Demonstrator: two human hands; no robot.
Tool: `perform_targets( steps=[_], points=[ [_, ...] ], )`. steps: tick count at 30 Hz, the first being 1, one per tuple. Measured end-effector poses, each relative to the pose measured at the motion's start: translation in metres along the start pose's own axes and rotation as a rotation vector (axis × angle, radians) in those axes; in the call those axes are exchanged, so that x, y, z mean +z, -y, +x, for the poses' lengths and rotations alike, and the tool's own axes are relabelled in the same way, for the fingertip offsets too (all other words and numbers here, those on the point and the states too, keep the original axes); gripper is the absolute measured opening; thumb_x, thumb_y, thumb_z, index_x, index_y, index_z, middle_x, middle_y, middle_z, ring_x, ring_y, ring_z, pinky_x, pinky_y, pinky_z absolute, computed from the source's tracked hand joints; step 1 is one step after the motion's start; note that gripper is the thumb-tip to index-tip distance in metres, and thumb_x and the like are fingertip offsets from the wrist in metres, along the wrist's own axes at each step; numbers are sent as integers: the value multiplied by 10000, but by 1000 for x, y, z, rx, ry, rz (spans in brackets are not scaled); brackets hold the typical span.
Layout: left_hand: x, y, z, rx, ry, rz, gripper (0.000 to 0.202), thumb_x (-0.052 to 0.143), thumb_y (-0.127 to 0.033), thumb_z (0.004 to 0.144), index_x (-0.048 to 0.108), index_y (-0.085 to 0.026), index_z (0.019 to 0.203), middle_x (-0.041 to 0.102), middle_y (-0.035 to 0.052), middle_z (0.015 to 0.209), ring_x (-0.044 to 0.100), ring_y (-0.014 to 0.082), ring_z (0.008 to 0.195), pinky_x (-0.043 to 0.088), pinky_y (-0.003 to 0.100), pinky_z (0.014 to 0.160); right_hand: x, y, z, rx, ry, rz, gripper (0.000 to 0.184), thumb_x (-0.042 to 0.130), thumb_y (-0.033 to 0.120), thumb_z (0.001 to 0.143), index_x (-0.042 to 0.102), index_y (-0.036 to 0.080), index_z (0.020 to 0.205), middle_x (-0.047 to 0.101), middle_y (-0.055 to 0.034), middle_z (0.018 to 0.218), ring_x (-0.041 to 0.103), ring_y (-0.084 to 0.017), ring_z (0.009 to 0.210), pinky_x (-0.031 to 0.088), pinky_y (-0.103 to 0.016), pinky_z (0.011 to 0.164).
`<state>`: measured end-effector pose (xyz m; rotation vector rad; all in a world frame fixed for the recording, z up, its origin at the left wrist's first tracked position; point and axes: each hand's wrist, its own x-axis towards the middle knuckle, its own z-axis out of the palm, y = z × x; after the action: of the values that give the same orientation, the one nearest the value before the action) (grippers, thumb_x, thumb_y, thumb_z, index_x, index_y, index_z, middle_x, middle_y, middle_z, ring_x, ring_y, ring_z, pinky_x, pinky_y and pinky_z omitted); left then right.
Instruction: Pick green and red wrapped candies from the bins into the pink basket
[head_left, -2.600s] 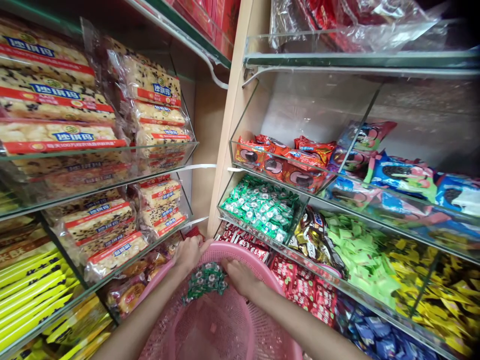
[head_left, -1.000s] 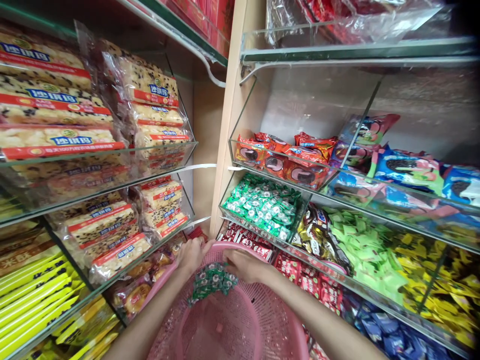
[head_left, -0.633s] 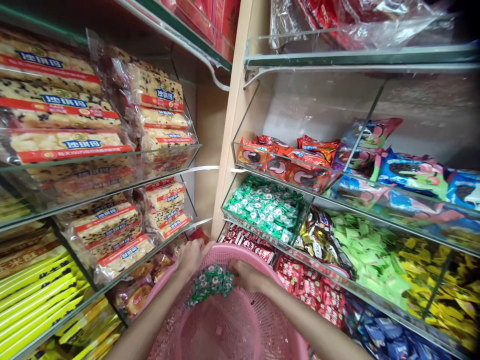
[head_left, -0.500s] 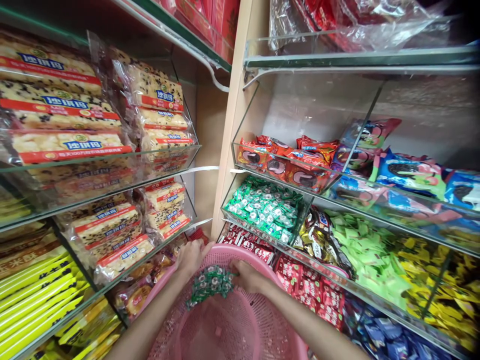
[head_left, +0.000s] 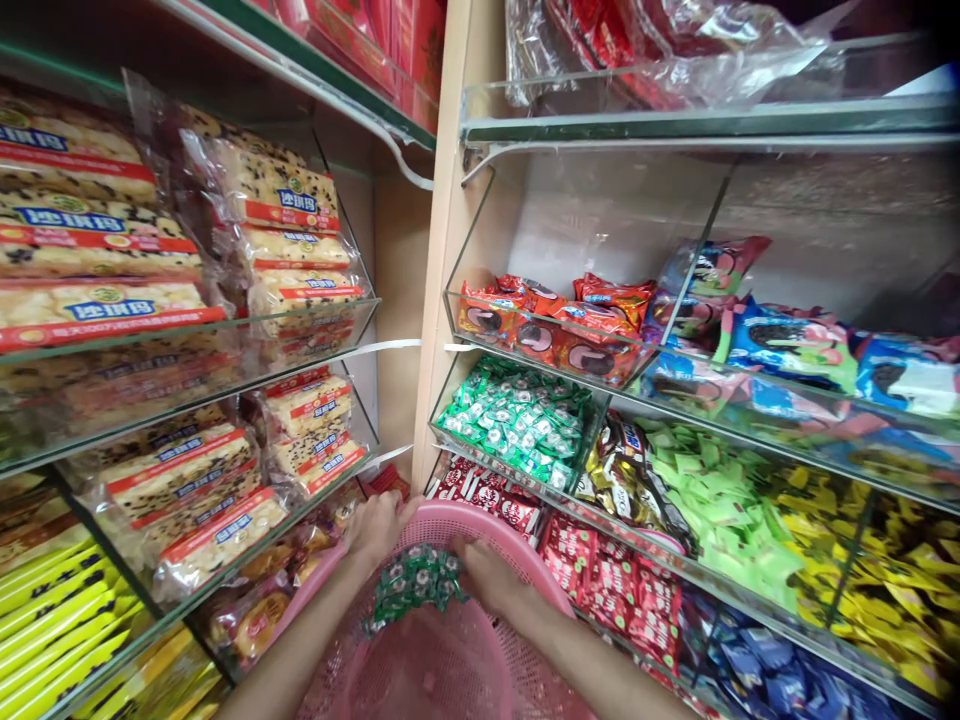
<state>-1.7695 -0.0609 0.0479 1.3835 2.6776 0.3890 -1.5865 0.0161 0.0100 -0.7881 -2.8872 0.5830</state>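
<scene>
Opening upward, the pink basket (head_left: 427,670) holds green candies (head_left: 418,583) heaped crosswise.

Count: one basket (head_left: 466,523)

You have one left hand (head_left: 375,525) and one right hand (head_left: 484,572) here, plus one heap of green sweets (head_left: 416,582) inside that basket. Behind the front edges of two left-side shelves (head_left: 225,388), you see four stacks of wrapped bars (head_left: 285,205), two per shelf.

The left forearm (head_left: 298,628) and right forearm (head_left: 581,645), both bare, are slanting forward and inward. The left hand (head_left: 377,525) is bending its fingers over (their tips are hiding from view), while the right hand (head_left: 486,575) is sitting slightly lower, fingers curling.
</scene>
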Motion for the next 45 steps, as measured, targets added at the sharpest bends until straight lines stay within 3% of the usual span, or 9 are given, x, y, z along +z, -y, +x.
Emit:
perform_targets(
  steps=[5, 9, 15, 18, 21, 26, 36, 42, 45],
  points=[
    [4, 1, 3, 2, 18, -2, 586, 243, -651, 792, 633, -215, 824, 698, 115, 838, 647, 256, 832, 416, 284, 655, -10, 13, -4, 50, 86, -152, 281, 485, 86, 783, 506, 128, 1060, 606, -120, 1011, 556, -228, 918, 426, -322, 753],
    [4, 0, 4, 4, 21, -9, 591, 230, -653, 794, 625, -214, 786, 698, 114, 855, 647, 248, 820, 409, 275, 643, -32, 32, -7, 70, 73, -177, 234, 488, 168, 825, 516, 129, 1054, 606, -136, 1015, 567, -250, 913, 427, -340, 753],
    [5, 0, 5, -5, 26, -26, 594, 239, -667, 783, 620, -212, 783, 694, 114, 838, 643, 258, 833, 394, 275, 636, -132, 59, -18, -166, -264, -70, 196, 389, 257, 894, 506, 193, 1037, 597, -60, 956, 575, -166, 844, 415, -255, 712],
    [6, 1, 5, -1, 24, -32, 588, 232, -661, 788, 615, -214, 763, 694, 103, 825, 643, 255, 820, 388, 276, 631, -185, 54, -13, -74, -384, -213, 199, 382, 244, 896, 511, 180, 1033, 583, -77, 960, 556, -170, 869, 405, -267, 739],
    [5, 2, 5, -5, 14, -38, 584, 229, -657, 791, 605, -215, 735, 695, 96, 813, 643, 246, 810, 386, 272, 633, -212, 40, 2, 76, -404, -414, 182, 438, 247, 869, 538, 161, 994, 567, -98, 964, 525, -204, 931, 398, -292, 764],
    [4, 3, 5, -2, 0, -54, 574, 231, -650, 796, 606, -218, 744, 696, 93, 795, 644, 244, 788, 380, 271, 619, -216, 34, 28, 137, -342, -516, 249, 505, 337, 829, 579, 159, 986, 543, -116, 1031, 506, -234, 978, 402, -303, 766],
    [8, 12, 4, -16, -36, -73, 587, 242, -657, 791, 611, -205, 724, 688, 90, 779, 638, 241, 775, 367, 263, 612, -217, 28, 45, 238, -241, -453, 228, 537, 242, 781, 592, 189, 996, 545, -99, 1055, 533, -210, 959, 379, -289, 757],
    [7, 11, 5, -20, -36, -57, 604, 218, -666, 789, 623, -219, 769, 691, 92, 786, 640, 252, 787, 373, 276, 613, -220, 43, 24, 135, -407, -437, 201, 515, 259, 807, 567, 174, 981, 547, -88, 981, 514, -216, 940, 378, -286, 733],
    [5, 8, 5, -17, -35, -51, 611, 229, -676, 781, 627, -213, 783, 692, 96, 798, 640, 247, 799, 374, 273, 625, -204, 64, 4, 12, -422, -351, 181, 498, 252, 825, 564, 183, 978, 554, -76, 965, 506, -201, 940, 377, -280, 743]
  ],
)
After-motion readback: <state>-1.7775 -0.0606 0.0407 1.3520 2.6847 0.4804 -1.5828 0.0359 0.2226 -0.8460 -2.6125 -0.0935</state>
